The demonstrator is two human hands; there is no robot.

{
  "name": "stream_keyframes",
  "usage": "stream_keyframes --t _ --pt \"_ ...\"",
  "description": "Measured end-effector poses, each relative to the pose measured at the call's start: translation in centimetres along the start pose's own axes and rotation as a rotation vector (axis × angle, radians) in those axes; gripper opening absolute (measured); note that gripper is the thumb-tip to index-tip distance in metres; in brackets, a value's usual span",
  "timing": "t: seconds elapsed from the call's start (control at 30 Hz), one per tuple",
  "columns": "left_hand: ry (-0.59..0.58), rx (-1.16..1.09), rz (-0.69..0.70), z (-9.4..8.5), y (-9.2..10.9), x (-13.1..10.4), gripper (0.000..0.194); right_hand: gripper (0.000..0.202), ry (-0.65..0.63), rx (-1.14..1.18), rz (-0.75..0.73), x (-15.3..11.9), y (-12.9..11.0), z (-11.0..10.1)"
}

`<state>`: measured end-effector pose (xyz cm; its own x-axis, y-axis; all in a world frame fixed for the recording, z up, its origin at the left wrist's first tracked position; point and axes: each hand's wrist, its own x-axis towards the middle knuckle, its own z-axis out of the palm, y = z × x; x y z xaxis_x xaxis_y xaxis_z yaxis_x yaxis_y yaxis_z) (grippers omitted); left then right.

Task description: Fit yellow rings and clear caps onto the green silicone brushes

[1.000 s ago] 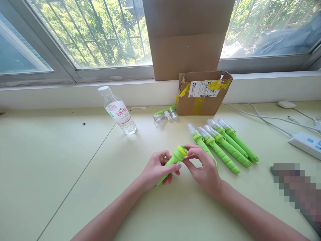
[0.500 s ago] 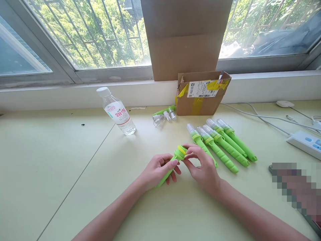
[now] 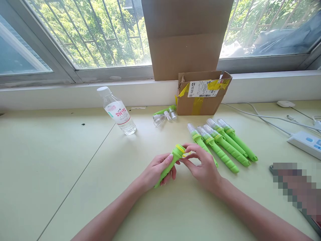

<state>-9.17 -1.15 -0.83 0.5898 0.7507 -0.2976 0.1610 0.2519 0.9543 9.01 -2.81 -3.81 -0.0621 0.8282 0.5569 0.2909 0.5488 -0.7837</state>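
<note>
My left hand (image 3: 160,169) is wrapped round a green plastic handle (image 3: 165,170) that lies slantwise, its wide head up and to the right. A yellow ring (image 3: 180,148) sits at that head. Thumb and fingers of my right hand (image 3: 200,164) are closed at the head's right side, where part of a thin yellow loop (image 3: 187,154) shows by the fingertips. To the right lie several matching green handles (image 3: 222,154) topped with clear ribbed caps (image 3: 212,123).
Loose clear caps (image 3: 167,115) and another green piece (image 3: 162,110) lie by a cardboard box (image 3: 200,105). A water bottle (image 3: 120,113) stands at the back left. On the right are a power strip (image 3: 304,142), cables and a blurred-out flat object (image 3: 296,190).
My left hand has shifted slightly down the handle, baring more of its neck. A piece of the yellow loop now sticks out by my right fingertips.
</note>
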Motion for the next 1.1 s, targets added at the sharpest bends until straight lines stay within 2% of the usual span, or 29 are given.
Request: stream_keyframes --t 0.2,0.7,0.9,1.1 --pt "-0.025 -0.048 0.005 -0.2 -0.3 0.1 0.049 0.025 -0.057 0.01 -0.001 -0.2 0.0 0.1" --pt "-0.04 -0.022 0.021 -0.3 0.0 0.0 0.052 0.015 0.033 -0.041 -0.086 -0.4 -0.1 0.1" --pt "0.037 0.058 0.027 0.2 0.2 0.0 0.045 0.018 0.117 -0.146 -0.17 -0.6 0.2 -0.1" --pt "0.185 0.134 0.041 0.9 -0.3 0.2 0.046 0.018 0.153 -0.245 -0.238 -0.5 0.3 -0.1"
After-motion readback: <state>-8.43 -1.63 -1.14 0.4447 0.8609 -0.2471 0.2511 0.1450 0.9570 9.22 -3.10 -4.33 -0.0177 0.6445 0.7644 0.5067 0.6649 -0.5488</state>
